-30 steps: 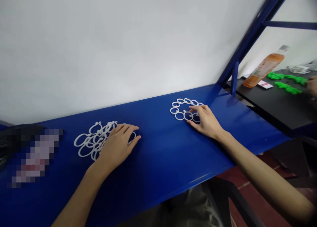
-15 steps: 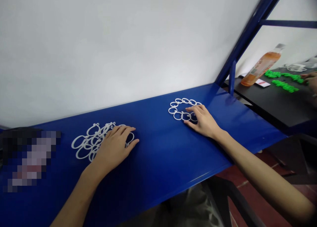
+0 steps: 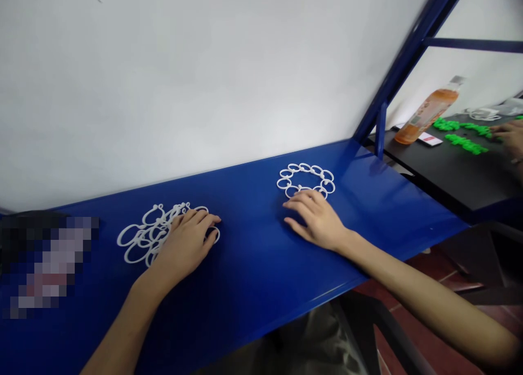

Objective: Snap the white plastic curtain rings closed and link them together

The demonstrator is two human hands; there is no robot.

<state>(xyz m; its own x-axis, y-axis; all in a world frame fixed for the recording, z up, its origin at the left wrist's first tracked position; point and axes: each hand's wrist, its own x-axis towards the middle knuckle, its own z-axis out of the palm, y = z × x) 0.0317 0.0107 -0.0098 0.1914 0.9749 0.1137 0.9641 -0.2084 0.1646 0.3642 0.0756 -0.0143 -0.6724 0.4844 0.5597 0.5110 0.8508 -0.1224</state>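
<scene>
A loose heap of white plastic rings [image 3: 137, 250], each with a small knob or loop, lies on the blue table. My left hand [image 3: 188, 236] rests over the right part of this heap, fingers spread and covering some rings. Farther right, several similar rings are joined into a closed circle [image 3: 285, 183] lying flat. Just in front of that circle is my right hand [image 3: 314, 219], its fingers apart and nothing seen in them. Its fingers hide part of the circle's near side.
The blue table [image 3: 245, 277] runs along a white wall. A dark and pixelated item [image 3: 53, 266] lies at its left end. Past a blue metal frame [image 3: 382, 129], a black table holds an orange drink bottle [image 3: 427, 113], green pieces [image 3: 466, 144] and another person's hand [image 3: 510, 138].
My right hand has drawn back toward me and slightly left, off the ring circle, uncovering its right side. My left hand has stayed over the heap, its thumb moving slightly inward.
</scene>
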